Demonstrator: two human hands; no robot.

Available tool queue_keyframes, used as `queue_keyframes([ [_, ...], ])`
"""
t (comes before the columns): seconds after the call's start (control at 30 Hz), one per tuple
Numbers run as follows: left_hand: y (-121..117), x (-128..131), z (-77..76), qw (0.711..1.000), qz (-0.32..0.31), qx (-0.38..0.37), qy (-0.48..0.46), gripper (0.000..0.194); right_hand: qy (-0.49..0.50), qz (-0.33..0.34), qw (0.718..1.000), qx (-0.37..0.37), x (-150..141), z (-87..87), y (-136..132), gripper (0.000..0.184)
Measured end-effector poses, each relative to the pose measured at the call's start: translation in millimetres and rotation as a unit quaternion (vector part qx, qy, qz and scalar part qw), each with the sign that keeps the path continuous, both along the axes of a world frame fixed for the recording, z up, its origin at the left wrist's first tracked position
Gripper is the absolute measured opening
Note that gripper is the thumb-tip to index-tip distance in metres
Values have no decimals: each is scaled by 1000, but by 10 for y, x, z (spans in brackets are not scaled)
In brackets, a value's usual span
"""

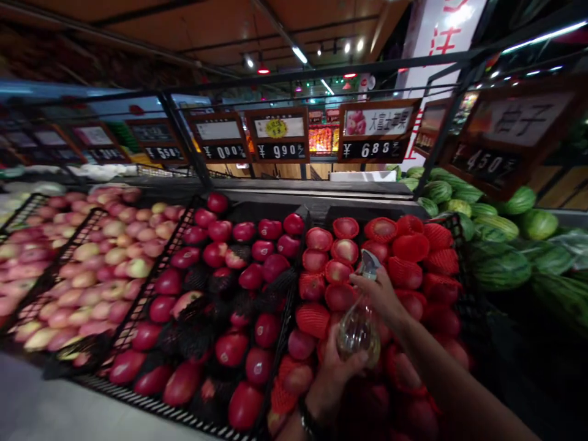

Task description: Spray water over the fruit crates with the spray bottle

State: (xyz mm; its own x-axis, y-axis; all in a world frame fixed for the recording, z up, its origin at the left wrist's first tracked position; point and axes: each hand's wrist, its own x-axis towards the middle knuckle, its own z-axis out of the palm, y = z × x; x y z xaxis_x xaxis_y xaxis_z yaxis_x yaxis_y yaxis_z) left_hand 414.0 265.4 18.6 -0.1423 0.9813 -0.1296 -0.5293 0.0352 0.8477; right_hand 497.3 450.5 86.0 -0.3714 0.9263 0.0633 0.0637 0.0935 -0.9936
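Note:
My right hand point(381, 294) reaches in from the lower right and is closed around the gathered neck of what looks like a clear plastic bag point(361, 334). A small pale flap of it sticks up above the fingers. Something yellowish shows through the lower part, too blurred to name. Below, my left hand point(337, 367), with a dark band on the wrist, is curled round the bag's lower left side. Both hands are over a crate of red apples point(340, 297), many in red foam nets point(407, 248).
Left of the hands stands a black crate point(158, 407) of dark red apples point(232, 348), some in black nets. Paler apples point(87, 285) lie farther left. Watermelons point(493, 263) are piled at right. Price signs point(379, 131) hang from a dark rail behind.

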Motion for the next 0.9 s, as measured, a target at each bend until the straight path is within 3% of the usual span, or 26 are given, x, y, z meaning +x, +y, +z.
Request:
queue_keyframes([
  [0.1, -185, -189, 76, 1000, 27, -8, 12, 81, -11, 24, 1000, -16, -275, -39, -47, 38],
  [0.2, -379, -340, 57, 999, 45, -1, 12, 76, -26, 40, 999, -13, -529, -84, -187, 38],
  [0.33, -666, -473, -83, 996, 65, -60, 22, 81, -67, 60, 995, 35, -790, -181, -483, 36],
  [0.5, -999, -533, -278, 998, 46, -21, -31, 87, -90, 106, 990, 9, -900, -348, -799, 41],
  [0.7, -1042, -402, -523, 999, 24, 3, -47, 88, -72, 51, 995, -44, -553, -548, -1016, 40],
  [0.9, -804, -67, -350, 996, -51, 34, -63, 84, -38, -93, 993, -65, 138, -485, -1051, 38],
])
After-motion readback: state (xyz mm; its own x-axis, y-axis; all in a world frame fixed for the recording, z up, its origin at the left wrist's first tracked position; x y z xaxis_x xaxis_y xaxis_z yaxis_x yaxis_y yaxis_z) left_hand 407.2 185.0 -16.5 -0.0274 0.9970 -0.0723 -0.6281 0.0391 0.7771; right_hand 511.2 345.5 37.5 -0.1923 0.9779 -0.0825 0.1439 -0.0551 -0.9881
